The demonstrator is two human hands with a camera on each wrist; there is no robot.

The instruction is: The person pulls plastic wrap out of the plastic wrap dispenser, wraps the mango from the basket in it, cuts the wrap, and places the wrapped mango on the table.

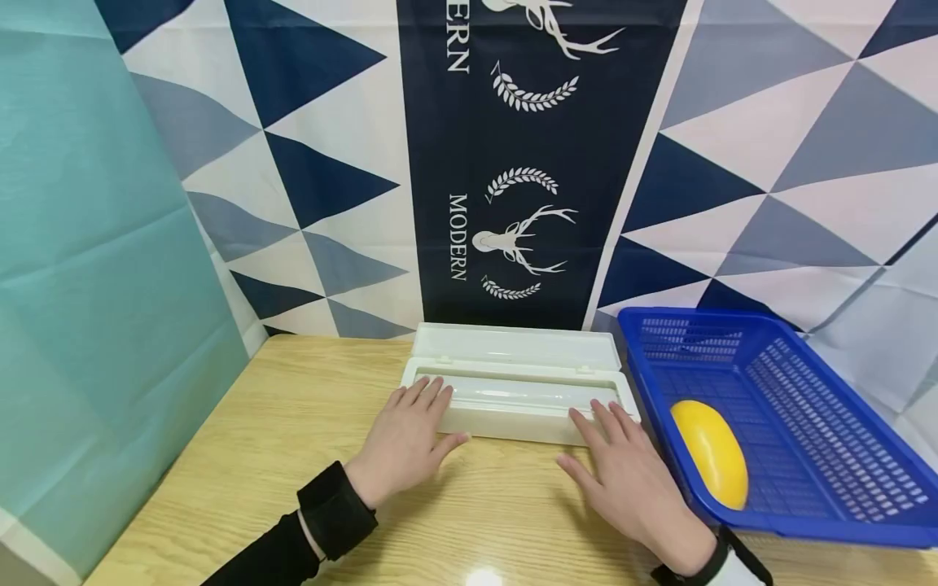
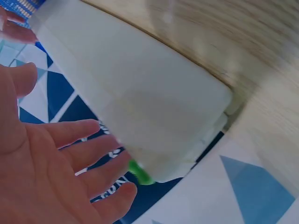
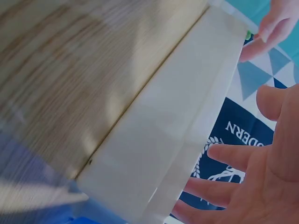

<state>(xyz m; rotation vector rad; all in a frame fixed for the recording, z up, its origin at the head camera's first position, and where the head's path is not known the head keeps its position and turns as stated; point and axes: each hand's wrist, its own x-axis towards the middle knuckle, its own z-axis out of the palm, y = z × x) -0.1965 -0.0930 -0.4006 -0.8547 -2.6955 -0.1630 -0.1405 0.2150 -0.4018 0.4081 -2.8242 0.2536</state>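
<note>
Holding nothing, the left hand [image 1: 403,441] and right hand [image 1: 634,488], about equally near, extend spread fingers to opposite ends of the white box [image 1: 513,426], which lies just ahead on the table [image 1: 506,505], long axis crosswise, its raised lid [image 1: 516,345] behind.

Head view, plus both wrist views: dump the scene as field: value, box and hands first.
box: white, long, on the wooden table
lid: open, at the box's far side
left hand: fingers extended over the box's left end; contact unclear
right hand: fingers extended over the box's right end; contact unclear
green bit: at the box's left end, mostly hidden
basket: blue, right of the box
basket contents: yellow rounded thing
backdrop: patterned cloth
</note>
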